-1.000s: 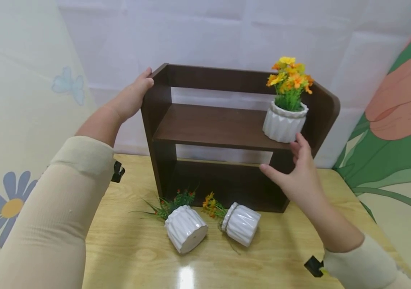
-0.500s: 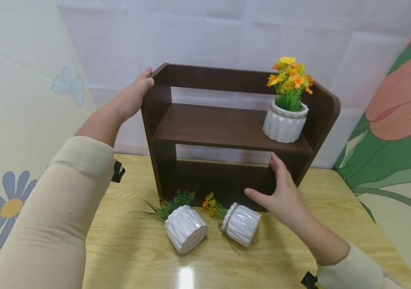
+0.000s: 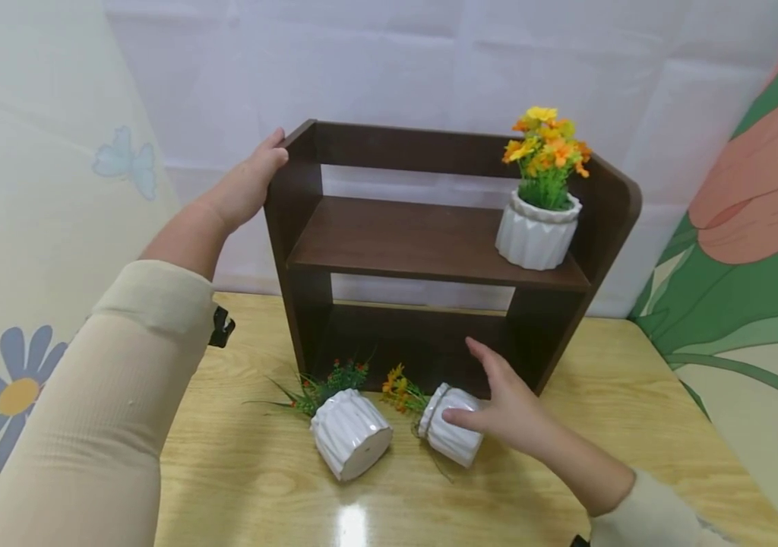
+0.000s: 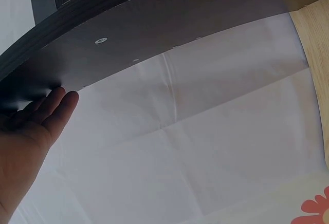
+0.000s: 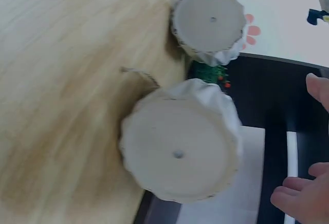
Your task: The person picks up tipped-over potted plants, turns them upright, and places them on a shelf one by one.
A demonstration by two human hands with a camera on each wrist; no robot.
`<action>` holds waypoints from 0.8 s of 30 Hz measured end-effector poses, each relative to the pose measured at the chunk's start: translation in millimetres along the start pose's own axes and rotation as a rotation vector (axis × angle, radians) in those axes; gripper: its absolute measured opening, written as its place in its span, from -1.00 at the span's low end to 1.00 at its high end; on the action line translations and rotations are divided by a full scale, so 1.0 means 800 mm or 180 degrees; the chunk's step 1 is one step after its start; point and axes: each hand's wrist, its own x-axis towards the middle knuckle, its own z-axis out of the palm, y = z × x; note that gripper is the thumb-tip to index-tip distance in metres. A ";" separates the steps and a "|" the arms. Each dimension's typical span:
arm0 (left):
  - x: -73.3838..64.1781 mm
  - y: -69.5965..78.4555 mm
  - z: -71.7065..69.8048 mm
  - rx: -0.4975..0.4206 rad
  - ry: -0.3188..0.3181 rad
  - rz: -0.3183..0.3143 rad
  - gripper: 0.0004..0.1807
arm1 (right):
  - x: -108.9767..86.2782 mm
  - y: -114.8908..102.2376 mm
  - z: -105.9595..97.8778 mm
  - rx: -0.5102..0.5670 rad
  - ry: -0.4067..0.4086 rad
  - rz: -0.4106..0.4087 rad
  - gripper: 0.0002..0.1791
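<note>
A dark brown two-tier wooden shelf [image 3: 423,241] stands on the table. My left hand [image 3: 245,186] rests against the upper part of its left side panel. In the left wrist view the fingers [image 4: 60,113] lie extended along that panel's outer face. My right hand [image 3: 508,410], thumb and fingers spread, is over a white fluted flowerpot [image 3: 449,437] with small orange flowers, which lies on its side in front of the shelf. In the right wrist view this pot's round base [image 5: 180,152] faces the camera, left of the spread thumb and fingers.
A second white pot [image 3: 351,434] with red-dotted greenery lies on its side to the left. Upright at the right end of the upper tier stands a white pot [image 3: 538,232] with yellow-orange flowers. White cloth [image 3: 389,61] hangs behind the shelf; the wood-grain table [image 3: 259,486] extends in front.
My right hand has moved down and left from beside the upright pot on the upper tier to the orange-flowered pot on the table. The left hand stays on the side panel.
</note>
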 end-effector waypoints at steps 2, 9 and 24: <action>0.000 0.000 0.000 -0.0005 -0.0001 -0.0003 -0.29 | 0.000 0.004 0.006 -0.0062 -0.0054 -0.0014 0.17; 0.000 -0.001 0.000 0.0015 -0.0001 -0.0005 -0.29 | 0.003 0.017 0.021 -0.0280 -0.0148 -0.0126 0.15; 0.001 -0.001 0.000 0.0066 0.0011 -0.0064 -0.30 | 0.009 0.025 0.038 -0.0500 -0.0185 -0.0153 0.14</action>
